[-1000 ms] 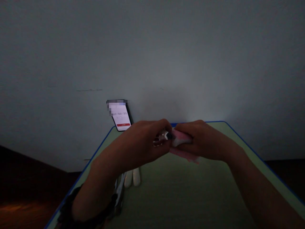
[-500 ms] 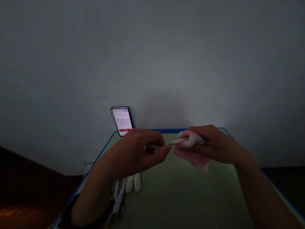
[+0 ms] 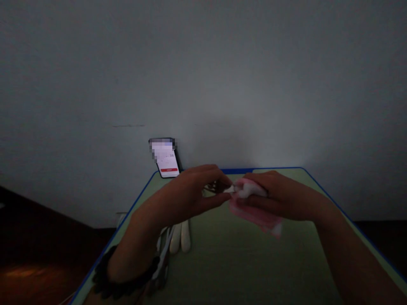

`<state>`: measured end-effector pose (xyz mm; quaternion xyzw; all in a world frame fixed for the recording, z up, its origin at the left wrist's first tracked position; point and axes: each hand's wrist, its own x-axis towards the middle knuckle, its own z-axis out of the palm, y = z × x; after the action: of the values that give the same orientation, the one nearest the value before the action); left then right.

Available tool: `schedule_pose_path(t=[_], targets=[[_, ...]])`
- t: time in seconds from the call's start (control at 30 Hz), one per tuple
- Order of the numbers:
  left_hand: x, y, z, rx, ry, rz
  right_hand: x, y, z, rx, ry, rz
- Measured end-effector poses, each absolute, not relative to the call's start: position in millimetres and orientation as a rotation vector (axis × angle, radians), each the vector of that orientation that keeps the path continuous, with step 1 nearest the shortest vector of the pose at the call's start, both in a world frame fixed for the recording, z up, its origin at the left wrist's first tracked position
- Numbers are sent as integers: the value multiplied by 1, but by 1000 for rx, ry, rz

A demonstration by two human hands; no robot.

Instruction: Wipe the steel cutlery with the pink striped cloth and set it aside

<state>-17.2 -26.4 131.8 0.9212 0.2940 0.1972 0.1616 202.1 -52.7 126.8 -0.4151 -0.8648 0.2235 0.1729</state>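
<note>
My left hand (image 3: 187, 195) is closed in a pinch on a slim utensil with a pale handle (image 3: 229, 190). Its shiny metal end shows in the gap between thumb and fingers, too dark and blurred to tell whether it is a fork or a spoon. To the right, my right hand (image 3: 282, 195) grips a pink and white cloth (image 3: 254, 215), bunched around the handle's other end. A loose corner of the cloth hangs below the fingers. Both hands are above the table, with fingertips almost meeting.
A green table (image 3: 248, 262) with a blue edge stands against a grey wall. A lit phone (image 3: 168, 161) leans on the wall at the back left. Two cream-coloured handles (image 3: 180, 239) and several metal utensils (image 3: 163, 258) lie beneath my left forearm.
My left hand has shifted right, closer to the cloth, and less of the pale handle shows between the hands. The cloth now covers more of it.
</note>
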Motion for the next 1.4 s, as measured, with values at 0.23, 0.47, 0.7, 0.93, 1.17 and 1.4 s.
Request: schedule_pose_path(t=[0.23,0.47,0.7,0.93,1.17,1.4], targets=[[-27,-18,133,2557,998,917,215,-48,123,-1134,-2349,762],[-17,-26,133,2458,776,1025,206,-47,121,-1077,-2353,772],[-15,-29,132,2407,671,883,198,-44,116,-990,-2324,792],[-21,-29,138,2518,768,936,196,-45,114,-1002,-2253,800],[-25,-30,140,2536,925,1099,204,-46,120,-1070,-2252,874],[-12,-34,139,2587,784,887,200,-44,115,-1092,-2288,765]])
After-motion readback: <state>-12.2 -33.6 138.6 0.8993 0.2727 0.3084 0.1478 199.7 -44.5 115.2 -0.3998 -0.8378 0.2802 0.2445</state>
